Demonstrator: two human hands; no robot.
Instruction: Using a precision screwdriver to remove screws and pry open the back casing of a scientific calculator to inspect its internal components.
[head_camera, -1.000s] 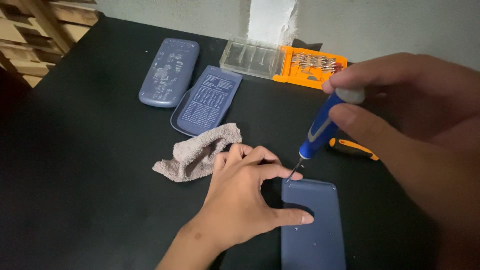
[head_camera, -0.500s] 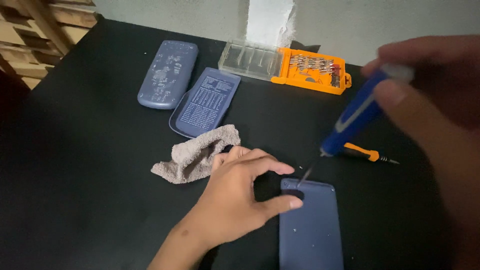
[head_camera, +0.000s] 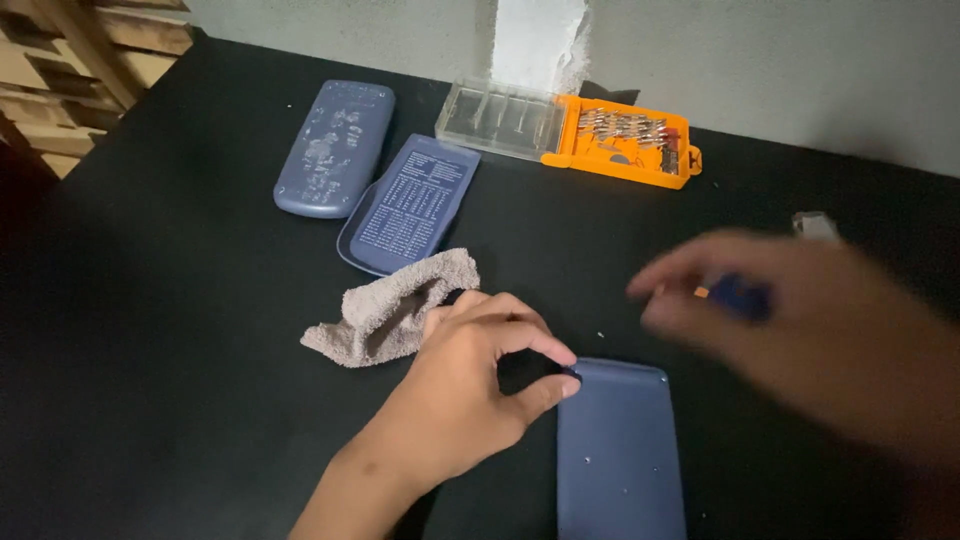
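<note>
My left hand (head_camera: 470, 390) rests on the black table (head_camera: 170, 330), its thumb and forefinger pinched at the top left corner of a flat dark blue case part (head_camera: 620, 450). Whether something small sits between those fingertips I cannot tell. My right hand (head_camera: 800, 320) is blurred with motion to the right of the blue part, lifted off it, and wrapped around a blue-handled screwdriver (head_camera: 745, 295) whose grey cap end (head_camera: 815, 225) sticks out above the hand. The screwdriver tip is hidden.
A grey rag (head_camera: 395, 305) lies just left of my left hand. Behind it are a blue calculator cover (head_camera: 335, 145) and a blue back plate with printed text (head_camera: 410, 205). An orange bit case with a clear lid (head_camera: 570, 130) stands by the wall.
My right hand has pulled the screwdriver up and away to the right, off the blue part. My left hand has stayed at the part's corner, fingers now pinched together.
</note>
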